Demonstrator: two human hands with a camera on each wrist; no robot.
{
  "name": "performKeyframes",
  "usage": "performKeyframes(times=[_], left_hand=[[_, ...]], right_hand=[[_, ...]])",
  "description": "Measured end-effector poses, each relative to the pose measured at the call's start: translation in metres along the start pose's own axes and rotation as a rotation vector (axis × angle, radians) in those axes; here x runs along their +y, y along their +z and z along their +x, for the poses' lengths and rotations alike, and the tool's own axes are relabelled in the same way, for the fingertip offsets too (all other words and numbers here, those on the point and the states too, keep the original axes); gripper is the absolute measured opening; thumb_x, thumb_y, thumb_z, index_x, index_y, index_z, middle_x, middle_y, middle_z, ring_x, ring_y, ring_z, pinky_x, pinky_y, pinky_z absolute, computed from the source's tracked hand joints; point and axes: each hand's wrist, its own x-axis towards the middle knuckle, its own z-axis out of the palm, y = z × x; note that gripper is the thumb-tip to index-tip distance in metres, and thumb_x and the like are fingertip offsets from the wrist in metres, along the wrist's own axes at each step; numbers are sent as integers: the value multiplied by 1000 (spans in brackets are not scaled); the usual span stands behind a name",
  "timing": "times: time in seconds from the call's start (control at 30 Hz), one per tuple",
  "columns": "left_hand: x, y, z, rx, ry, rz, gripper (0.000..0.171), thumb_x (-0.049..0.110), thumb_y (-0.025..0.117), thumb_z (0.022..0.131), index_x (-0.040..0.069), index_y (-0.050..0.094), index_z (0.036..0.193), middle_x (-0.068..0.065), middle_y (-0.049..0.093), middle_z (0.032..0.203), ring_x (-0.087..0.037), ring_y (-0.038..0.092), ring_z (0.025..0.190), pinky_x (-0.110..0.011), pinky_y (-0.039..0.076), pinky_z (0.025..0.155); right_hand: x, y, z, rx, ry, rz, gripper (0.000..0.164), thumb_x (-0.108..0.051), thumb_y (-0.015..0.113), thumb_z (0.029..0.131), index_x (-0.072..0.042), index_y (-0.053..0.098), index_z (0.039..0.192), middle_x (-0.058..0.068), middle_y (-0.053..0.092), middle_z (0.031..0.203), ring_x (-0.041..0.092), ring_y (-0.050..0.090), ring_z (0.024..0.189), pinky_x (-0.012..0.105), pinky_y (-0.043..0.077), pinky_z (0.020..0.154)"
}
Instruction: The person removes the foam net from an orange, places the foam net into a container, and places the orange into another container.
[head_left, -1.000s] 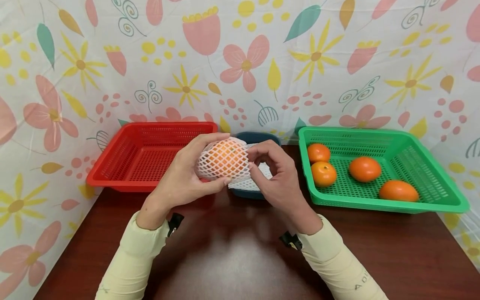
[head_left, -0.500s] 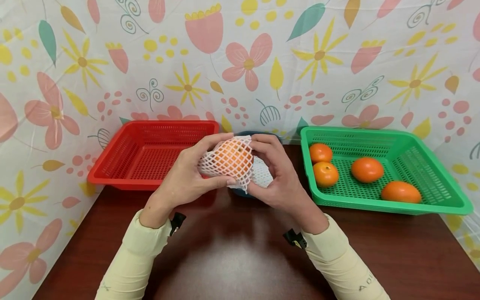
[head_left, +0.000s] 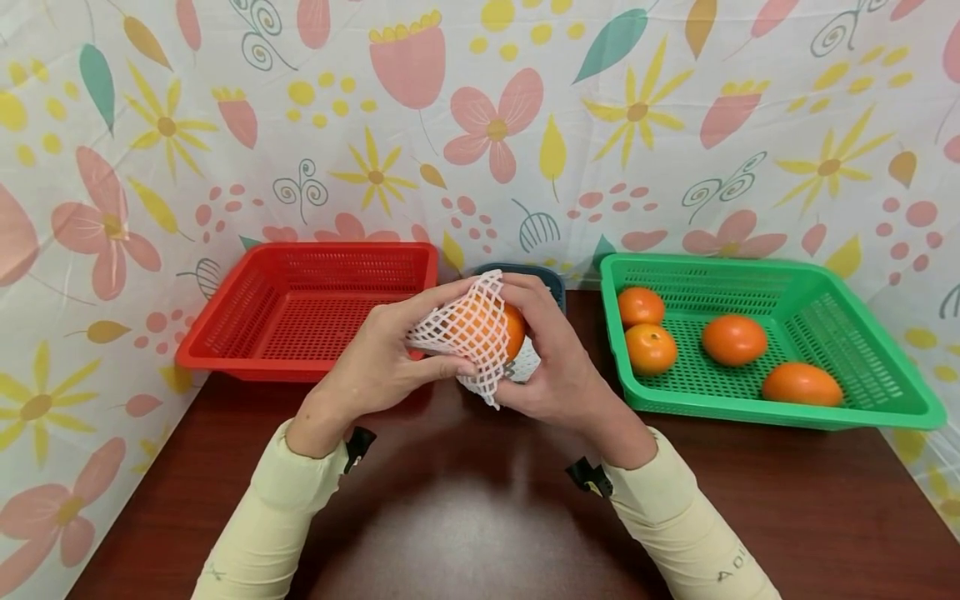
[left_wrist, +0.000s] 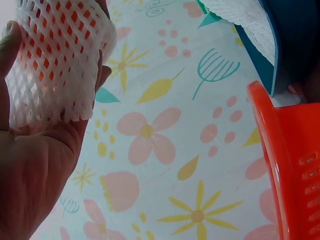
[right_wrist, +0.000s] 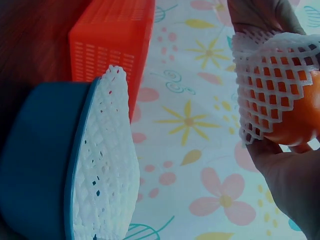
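Over the table, both hands hold an orange (head_left: 514, 332) partly covered by a white foam fruit net (head_left: 472, 333). The net wraps the fruit's left part and tapers toward the left palm. Its flared edge stands near the right fingers and thumb, where bare orange skin shows. My left hand (head_left: 375, 367) grips the net-covered side, fingers behind and thumb in front. My right hand (head_left: 555, 367) curls round the opposite side, fingers above and thumb below, at the net's edge. In the right wrist view the bare part of the orange (right_wrist: 295, 122) faces the right palm.
A red basket (head_left: 300, 367) stands at the left. Behind the hands is a dark blue bin (head_left: 557, 283) with more white foam nets (right_wrist: 105, 165). A green basket (head_left: 750, 408) at the right holds several oranges (head_left: 735, 339). A floral cloth (head_left: 480, 125) hangs behind.
The right hand went from pinching the net's right end to spreading round the fruit. The net's edge shifted leftward off the orange, baring its right side, while its left end narrowed.
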Motion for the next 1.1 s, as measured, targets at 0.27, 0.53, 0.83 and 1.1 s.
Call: performKeyframes(times=[0.27, 0.53, 0.83, 1.1], left_hand=[[3, -3, -2, 31, -12, -11, 81, 17, 95, 78, 24, 60, 151, 8, 67, 140, -12, 68, 116, -28, 57, 96], [2, -7, -2, 87, -20, 13, 63, 20, 95, 79, 24, 71, 136, 8, 75, 121, -11, 71, 100, -27, 58, 85], [1, -7, 0, 103, -26, 5, 47, 20, 92, 84, 22, 73, 127, 9, 74, 120, -12, 70, 99, -29, 60, 84], [-1, -7, -1, 171, -46, 62, 28, 16, 90, 87, 19, 75, 110, 9, 74, 104, -11, 68, 86, -28, 60, 73]], right_hand=[[-4, -4, 1, -17, -19, 40, 80, -2, 83, 72, 2, 48, 144, 16, 47, 148, 34, 45, 135, 35, 52, 107], [-4, -7, 2, -18, -39, 81, 79, 3, 75, 70, 4, 48, 144, 18, 46, 148, 36, 45, 133, 32, 51, 108], [-3, -14, 0, -17, -33, 31, 77, 0, 75, 70, 4, 49, 143, 17, 48, 147, 34, 48, 130, 30, 53, 102], [-5, -24, 0, -24, -11, -17, 78, -3, 79, 73, 1, 52, 145, 15, 50, 148, 33, 49, 131, 30, 53, 104]])
